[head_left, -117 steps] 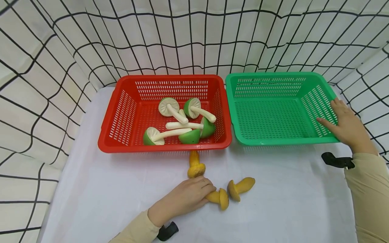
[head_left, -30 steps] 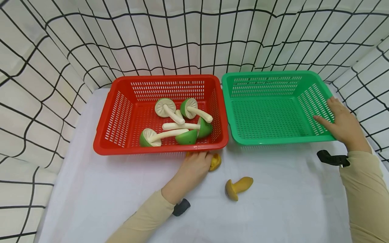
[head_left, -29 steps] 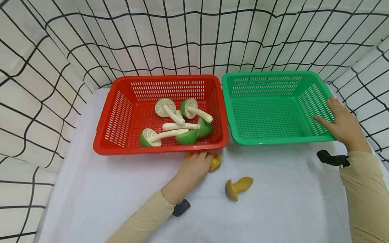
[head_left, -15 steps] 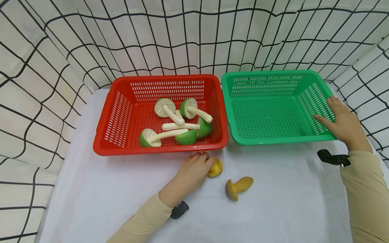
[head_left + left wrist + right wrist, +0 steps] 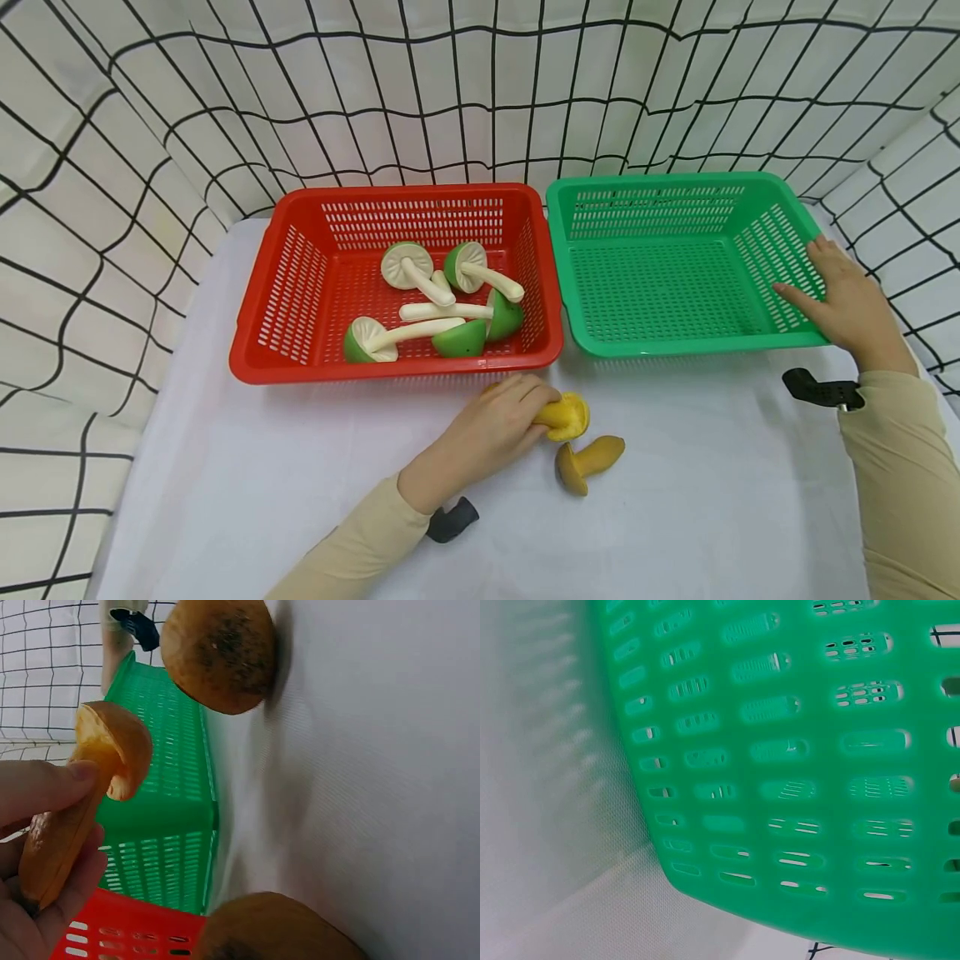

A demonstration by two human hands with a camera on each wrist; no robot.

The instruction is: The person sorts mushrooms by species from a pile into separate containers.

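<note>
My left hand [image 5: 491, 429] pinches a yellow toy mushroom [image 5: 564, 416] by its stem, just in front of the baskets. In the left wrist view the thumb lies across the stem of that mushroom [image 5: 112, 746], and the cap points away from the palm. A second yellow mushroom [image 5: 587, 463] lies on the cloth close by. A third mushroom [image 5: 274, 930] shows at the bottom of the left wrist view; in the head view my hand mostly covers it. My right hand [image 5: 855, 304] rests on the right edge of the green basket [image 5: 682, 344], thumb spread over the inside.
At left stands a red basket [image 5: 397, 372] holding several green-capped toy mushrooms [image 5: 459, 340] with white stems. The green basket beside it contains nothing visible. White cloth [image 5: 675, 517] covers the table, and a black grid-patterned curtain [image 5: 480, 92] surrounds the back and sides.
My left hand went from mid-table to the red basket's front edge, then moved right with a yellow mushroom in its grip. My right hand has stayed on the green basket.
</note>
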